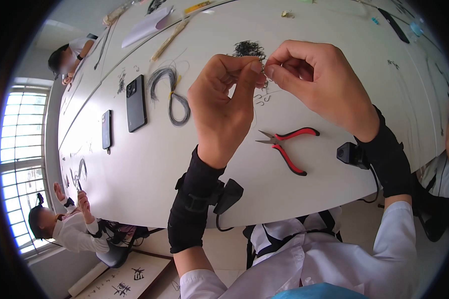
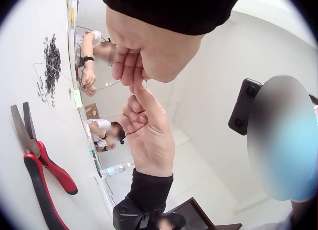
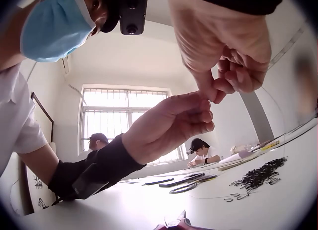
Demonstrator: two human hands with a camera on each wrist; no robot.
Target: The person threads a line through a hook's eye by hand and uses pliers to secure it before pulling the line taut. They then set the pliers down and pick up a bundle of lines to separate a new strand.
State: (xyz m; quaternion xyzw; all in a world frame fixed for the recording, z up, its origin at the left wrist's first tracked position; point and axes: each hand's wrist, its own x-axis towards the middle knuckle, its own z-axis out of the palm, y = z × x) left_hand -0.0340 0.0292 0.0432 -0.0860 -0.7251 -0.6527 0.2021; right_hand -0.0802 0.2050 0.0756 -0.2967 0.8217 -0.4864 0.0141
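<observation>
Over the table, the left hand (image 1: pixel 219 107) and right hand (image 1: pixel 324 82) meet fingertip to fingertip. Each pinches between thumb and forefinger; a pale thin line (image 2: pixel 108 85) runs from the left hand's fingers in the left wrist view. Whether a small hook is also held is too fine to tell. Behind the hands lies a heap of small dark hooks (image 1: pixel 249 49), with several loose hooks (image 1: pixel 262 101) nearer. Red-handled pliers (image 1: pixel 290 162) rest on the table below the right hand, jaws spread. In the right wrist view, the heap (image 3: pixel 261 174) sits beyond the hands.
Left of the hands are a tied coil of grey line (image 1: pixel 180 107), a large dark phone (image 1: pixel 136 104) and a smaller phone (image 1: pixel 107 130). Paper (image 1: pixel 147 25) and a bundle of sticks (image 1: pixel 169 41) lie farther back. Other people sit around the table (image 1: pixel 159 194).
</observation>
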